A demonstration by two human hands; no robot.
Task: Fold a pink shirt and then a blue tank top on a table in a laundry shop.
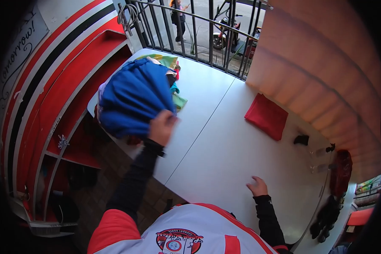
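A pile of garments lies on the left part of a white folding table, topped by a large blue cloth. My left hand, blurred, is closed at the near right edge of this blue cloth, and its folds run toward the fingers. Yellow-green cloth and pale green cloth stick out from under the blue one. My right hand hovers over the near right of the table with fingers apart and nothing in it. Beyond it lies a folded red cloth.
Red shelving stands along the left. Black railings close off the far side; a person and a scooter are outside. Along the right edge are a small black item, clear bottles and a dark red bundle.
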